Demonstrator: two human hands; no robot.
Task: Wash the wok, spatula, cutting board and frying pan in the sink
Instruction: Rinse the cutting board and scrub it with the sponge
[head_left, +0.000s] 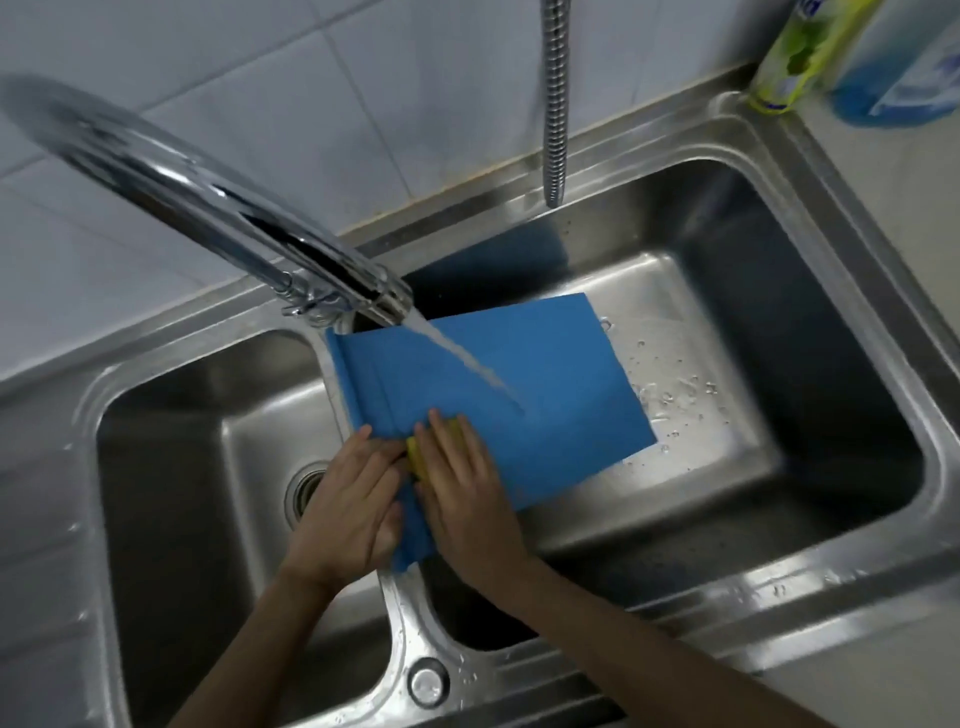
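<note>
A blue cutting board lies tilted in the right sink basin, its left edge resting on the divider between the two basins. Water from the tap runs onto the board's middle. My left hand grips the board's left edge, fingers over the top and thumb at the side. My right hand presses a yellow sponge flat onto the board near that edge; only a strip of the sponge shows under my fingers. No wok, spatula or frying pan is in view.
The left basin holds only a drain. A metal hose hangs over the back rim. A green bottle and a blue bottle stand at the back right corner of the counter.
</note>
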